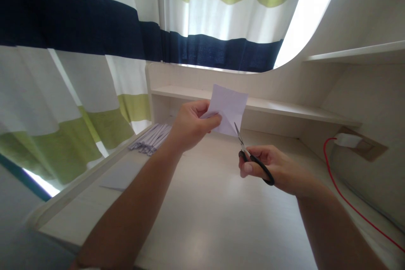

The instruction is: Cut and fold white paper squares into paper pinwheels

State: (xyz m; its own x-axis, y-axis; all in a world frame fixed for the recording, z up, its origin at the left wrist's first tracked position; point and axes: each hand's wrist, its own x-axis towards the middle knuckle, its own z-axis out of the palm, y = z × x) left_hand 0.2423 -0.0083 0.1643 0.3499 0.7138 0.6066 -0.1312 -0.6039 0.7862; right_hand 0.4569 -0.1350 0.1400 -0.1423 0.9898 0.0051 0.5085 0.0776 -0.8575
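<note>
Pinched between the thumb and fingers of my left hand (196, 124) is a small white sheet of paper (228, 107), raised above the desk. My right hand (274, 166) grips a pair of scissors (243, 145) with black handles, its fingers through the loops. The blades point up and away and lie at the paper's lower right corner. Whether they touch the paper there, I cannot tell. Left of my left forearm, a pile of narrow paper strips (152, 138) rests on the desk. Nearer to me lies a flat white sheet (122, 175), partly hidden by that forearm.
The pale desk (209, 206) has a raised left edge and a low shelf (278, 107) along its back. At the right, a white charger (347, 140) sits in a wall socket, with a red cable (341, 194) running down. Striped curtains (202, 21) hang behind.
</note>
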